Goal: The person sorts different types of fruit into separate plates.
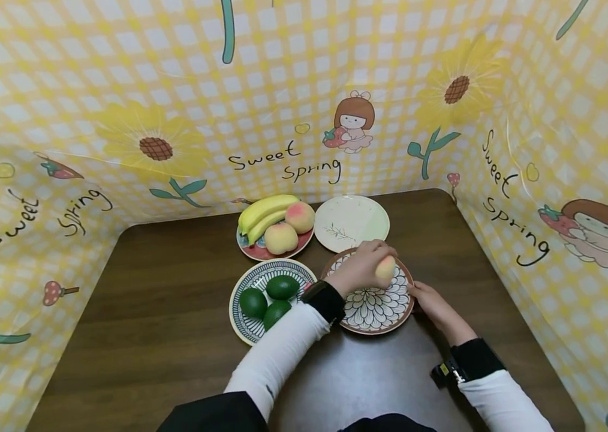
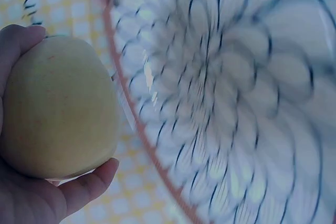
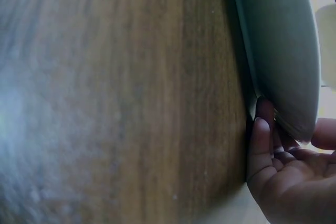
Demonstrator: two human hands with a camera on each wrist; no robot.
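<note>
In the head view my left hand (image 1: 363, 267) grips a pale yellow peach (image 1: 385, 271) above a brown-rimmed plate (image 1: 374, 312) with a black-and-white petal pattern. The left wrist view shows the same peach (image 2: 63, 108) between thumb and fingers, with the patterned plate (image 2: 210, 103) beside it. At that plate's right edge, my right hand (image 1: 436, 306) pinches the rim. Seen from the right wrist, fingers (image 3: 261, 137) reach under the plate's pale outer side (image 3: 283, 51), while the thumb lies at the rim. The left forearm covers part of the plate's left side.
Behind to the left, a red plate (image 1: 252, 253) carries bananas (image 1: 263, 216) and two peaches (image 1: 281, 239). A pale plate (image 1: 352, 222) stands beside it. Nearer, a striped-rim plate (image 1: 239, 321) bears several green fruits (image 1: 282, 287), partly under the left sleeve. Checked cloth (image 1: 282, 90) walls the table.
</note>
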